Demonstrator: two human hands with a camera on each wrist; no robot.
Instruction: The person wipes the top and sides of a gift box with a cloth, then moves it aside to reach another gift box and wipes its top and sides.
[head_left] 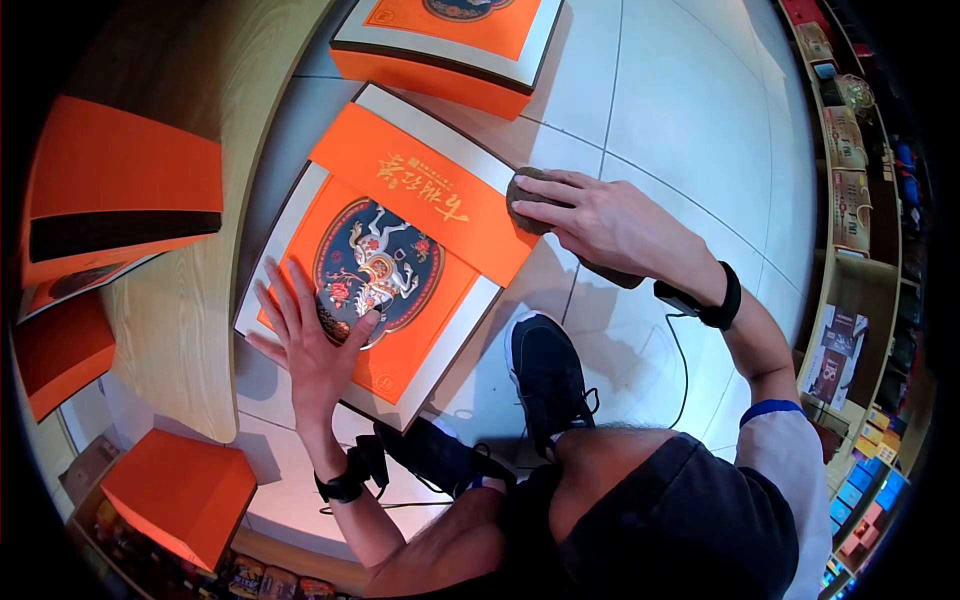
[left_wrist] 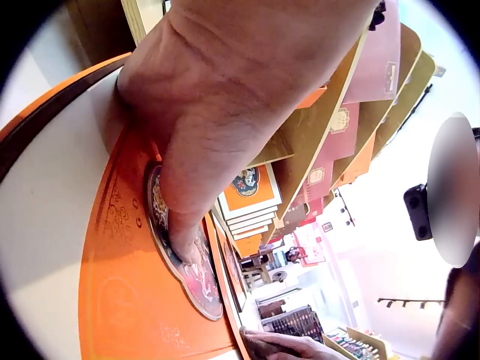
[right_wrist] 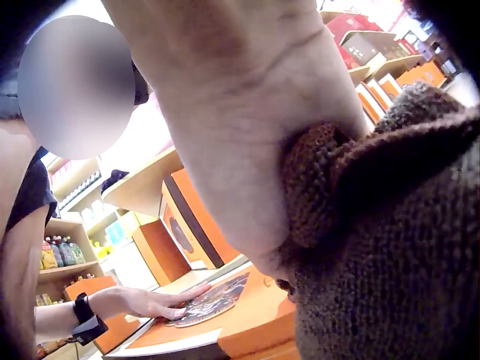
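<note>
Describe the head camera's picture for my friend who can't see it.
A person's left hand rests, fingers spread, on an orange-and-white box with a dark medallion, while the right hand holds a brown cloth at the box's corner. More orange boxes stand nearby.

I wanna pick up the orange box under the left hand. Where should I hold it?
Probably by the middles of the two long sides of the box, coming in from both sides at once. It lies flat, and its broad top shows no handle to pull.
</note>
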